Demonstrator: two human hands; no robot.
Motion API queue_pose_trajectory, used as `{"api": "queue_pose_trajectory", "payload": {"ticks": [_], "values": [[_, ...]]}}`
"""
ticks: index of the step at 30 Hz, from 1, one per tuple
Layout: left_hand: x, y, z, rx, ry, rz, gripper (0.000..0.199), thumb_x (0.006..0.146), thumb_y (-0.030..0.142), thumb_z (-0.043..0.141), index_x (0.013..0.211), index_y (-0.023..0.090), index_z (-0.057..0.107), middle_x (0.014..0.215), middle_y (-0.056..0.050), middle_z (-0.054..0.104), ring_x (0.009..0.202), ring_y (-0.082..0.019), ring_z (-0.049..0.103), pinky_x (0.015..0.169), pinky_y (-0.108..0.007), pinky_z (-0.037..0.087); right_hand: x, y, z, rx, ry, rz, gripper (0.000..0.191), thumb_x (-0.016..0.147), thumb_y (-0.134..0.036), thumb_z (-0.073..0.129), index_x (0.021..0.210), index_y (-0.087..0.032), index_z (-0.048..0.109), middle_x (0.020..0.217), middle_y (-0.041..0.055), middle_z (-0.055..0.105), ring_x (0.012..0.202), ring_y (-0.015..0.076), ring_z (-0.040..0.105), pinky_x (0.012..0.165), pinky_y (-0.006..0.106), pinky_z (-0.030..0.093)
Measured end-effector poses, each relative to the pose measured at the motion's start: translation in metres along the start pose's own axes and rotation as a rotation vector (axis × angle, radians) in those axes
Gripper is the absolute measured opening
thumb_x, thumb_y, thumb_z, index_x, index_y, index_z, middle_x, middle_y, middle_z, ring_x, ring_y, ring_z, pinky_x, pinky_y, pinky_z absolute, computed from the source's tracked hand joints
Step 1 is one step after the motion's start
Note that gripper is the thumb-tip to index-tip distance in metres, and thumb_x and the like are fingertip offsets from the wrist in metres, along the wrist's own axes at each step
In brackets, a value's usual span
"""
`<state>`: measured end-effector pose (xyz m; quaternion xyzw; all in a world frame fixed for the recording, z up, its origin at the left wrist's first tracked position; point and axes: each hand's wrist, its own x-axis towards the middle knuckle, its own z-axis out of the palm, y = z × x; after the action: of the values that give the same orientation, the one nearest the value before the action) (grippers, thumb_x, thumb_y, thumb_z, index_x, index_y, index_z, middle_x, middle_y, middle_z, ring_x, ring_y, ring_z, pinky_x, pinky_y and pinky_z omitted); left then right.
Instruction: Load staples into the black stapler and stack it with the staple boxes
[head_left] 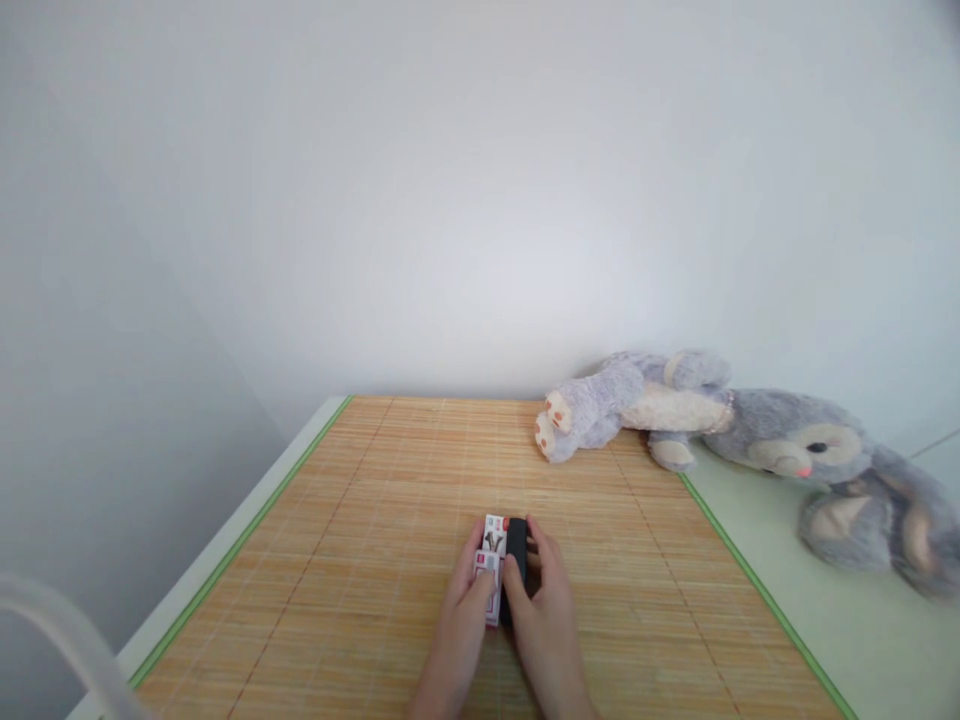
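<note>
Two small white printed boxes sit end to end near the mat's front middle: a farther box (494,527) with a picture on it and a nearer box (486,562) with pinkish print. Against their right side lies a long black object (517,540), its kind unclear. My left hand (463,610) closes round the boxes from the left, thumb on top of the nearer one. From the right, my right hand (549,612) grips the black object, its thumb on the top. The undersides are hidden, so I cannot tell whether the items touch the mat.
A bamboo mat (360,560) with a green border covers much of the pale table (787,540). Along the back right lies a grey plush rabbit (675,405), partly on the mat. A pale wall (450,200) rises behind. A blurred white curved bar (67,635) shows at lower left.
</note>
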<state>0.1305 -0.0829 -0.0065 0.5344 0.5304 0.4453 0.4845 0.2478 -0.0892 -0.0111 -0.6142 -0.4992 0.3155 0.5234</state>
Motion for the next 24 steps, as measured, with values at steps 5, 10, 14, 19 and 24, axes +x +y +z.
{"api": "queue_pose_trajectory", "payload": {"ticks": [5, 10, 14, 19, 24], "values": [[-0.011, 0.0, 0.002, 0.125, 0.008, 0.039, 0.077, 0.089, 0.024, 0.054, 0.162, 0.02, 0.031, 0.164, -0.009, 0.043, 0.149, -0.026, 0.044, 0.126, -0.045, 0.036, 0.015, 0.004, -0.027, -0.136, 0.068, -0.057, 0.06, 0.09, -0.039, 0.061, 0.146, -0.017, 0.058, 0.125, 0.0123, 0.066, 0.111, 0.0286, 0.067, 0.098, 0.043, 0.058], [-0.019, -0.019, -0.015, 0.195, 0.103, 0.009, 0.074, 0.088, 0.022, 0.054, 0.159, 0.02, 0.035, 0.165, -0.009, 0.041, 0.15, -0.025, 0.043, 0.125, -0.046, 0.037, 0.025, 0.026, -0.064, -0.113, 0.081, -0.054, 0.058, 0.09, -0.042, 0.062, 0.143, -0.02, 0.061, 0.127, 0.0103, 0.064, 0.109, 0.0267, 0.067, 0.092, 0.04, 0.059], [0.002, -0.027, -0.051, 0.244, 0.222, 0.013, 0.072, 0.088, 0.025, 0.058, 0.157, 0.018, 0.038, 0.159, -0.013, 0.049, 0.142, -0.029, 0.052, 0.121, -0.052, 0.042, 0.024, 0.036, -0.073, -0.049, 0.095, -0.04, 0.055, 0.087, -0.045, 0.066, 0.137, -0.023, 0.066, 0.129, 0.0096, 0.066, 0.113, 0.0275, 0.066, 0.093, 0.038, 0.058], [0.033, -0.026, -0.082, 0.434, 0.204, 0.22, 0.065, 0.091, 0.023, 0.053, 0.155, 0.019, 0.041, 0.161, -0.011, 0.046, 0.151, -0.026, 0.041, 0.129, -0.054, 0.029, 0.023, 0.037, -0.073, -0.033, 0.081, -0.03, 0.055, 0.088, -0.046, 0.066, 0.138, -0.023, 0.064, 0.133, 0.0094, 0.065, 0.11, 0.0258, 0.067, 0.092, 0.037, 0.058], [0.0, -0.036, -0.094, 0.539, 0.24, 0.248, 0.055, 0.096, 0.025, 0.048, 0.151, 0.022, 0.046, 0.156, -0.01, 0.05, 0.146, -0.027, 0.047, 0.125, -0.056, 0.036, 0.024, 0.039, -0.074, -0.024, 0.081, -0.01, 0.057, 0.087, -0.046, 0.068, 0.139, -0.022, 0.064, 0.133, 0.0105, 0.065, 0.104, 0.0249, 0.067, 0.087, 0.036, 0.059]]}}
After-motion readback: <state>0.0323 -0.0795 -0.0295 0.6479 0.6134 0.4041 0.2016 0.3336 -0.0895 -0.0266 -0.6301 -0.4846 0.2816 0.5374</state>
